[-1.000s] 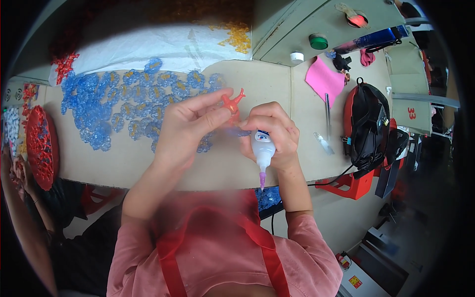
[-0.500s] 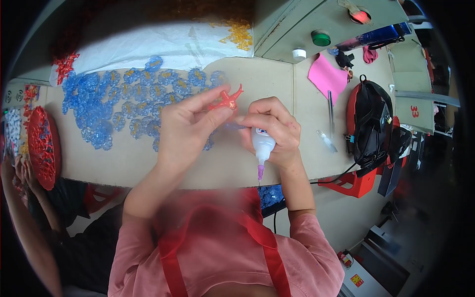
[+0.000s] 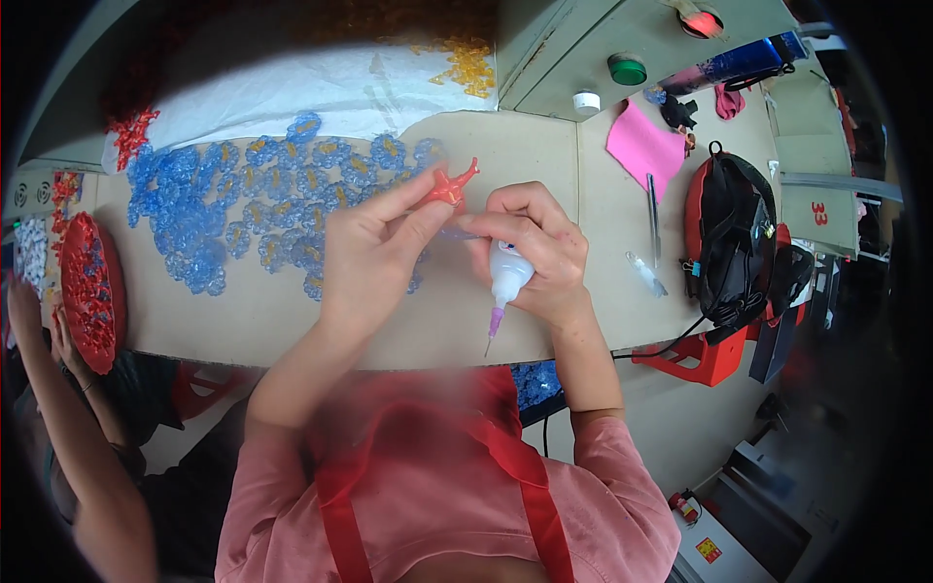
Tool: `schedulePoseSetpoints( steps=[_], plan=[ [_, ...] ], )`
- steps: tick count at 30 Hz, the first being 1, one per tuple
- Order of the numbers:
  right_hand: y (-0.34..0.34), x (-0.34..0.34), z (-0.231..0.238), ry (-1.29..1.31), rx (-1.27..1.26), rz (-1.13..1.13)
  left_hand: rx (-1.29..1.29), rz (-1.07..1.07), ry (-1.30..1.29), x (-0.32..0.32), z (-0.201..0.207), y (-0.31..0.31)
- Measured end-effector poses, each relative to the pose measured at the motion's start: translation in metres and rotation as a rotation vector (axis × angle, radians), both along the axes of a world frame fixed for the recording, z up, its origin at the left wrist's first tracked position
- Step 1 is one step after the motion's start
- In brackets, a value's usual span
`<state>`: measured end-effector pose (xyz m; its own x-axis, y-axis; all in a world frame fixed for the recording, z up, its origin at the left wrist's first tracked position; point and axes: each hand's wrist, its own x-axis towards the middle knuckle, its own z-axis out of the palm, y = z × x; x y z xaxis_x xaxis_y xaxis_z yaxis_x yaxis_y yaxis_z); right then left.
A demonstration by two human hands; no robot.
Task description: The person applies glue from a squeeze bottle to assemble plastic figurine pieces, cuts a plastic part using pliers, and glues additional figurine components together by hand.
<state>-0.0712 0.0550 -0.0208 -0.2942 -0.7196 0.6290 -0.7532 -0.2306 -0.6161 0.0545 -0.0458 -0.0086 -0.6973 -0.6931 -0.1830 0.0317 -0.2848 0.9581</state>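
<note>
My left hand (image 3: 362,248) pinches a small glossy red plastic piece (image 3: 450,187) with thin limb-like prongs between thumb and fingers. Close beside it, my right hand (image 3: 546,243) is wrapped round a white squeeze bottle (image 3: 511,270). The bottle's purple needle tip (image 3: 496,319) points down toward the table's near edge. A small translucent bluish piece (image 3: 459,232) shows between the right fingertips and the red piece; whether the two touch I cannot tell. Left of my hands, many translucent blue flower-like pieces (image 3: 199,214) lie on the table, several with yellow centres.
A red tray (image 3: 115,291) of small pieces stands at the left, near a co-worker's arm (image 3: 83,437). Yellow pieces (image 3: 468,70) lie on white sheeting (image 3: 292,92). To the right are a pink cloth (image 3: 641,141), tweezers (image 3: 653,219) and a black bag (image 3: 734,243).
The bottle has tilted, its needle swinging left and slightly up. The red piece has turned a little in my left fingers. The co-worker's arm at the left has shifted.
</note>
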Motion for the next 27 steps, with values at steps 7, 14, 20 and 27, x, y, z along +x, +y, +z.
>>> schedulePoseSetpoints(
  steps=[7, 14, 20, 27],
  plan=[
    [-0.001, 0.002, -0.001, 0.030, 0.009, -0.034, 0.014, -0.018, -0.043, -0.001, 0.000, -0.001],
    [-0.001, 0.007, 0.006, 0.076, 0.019, -0.107, 0.049, -0.021, -0.061, 0.000, 0.002, -0.003],
    [0.001, 0.007, 0.012, 0.105, 0.015, -0.078, 0.131, -0.017, -0.018, -0.002, 0.005, -0.004],
    [0.003, 0.006, 0.014, 0.045, 0.044, -0.038, 0.091, -0.029, 0.012, -0.002, 0.009, 0.001]
  ],
)
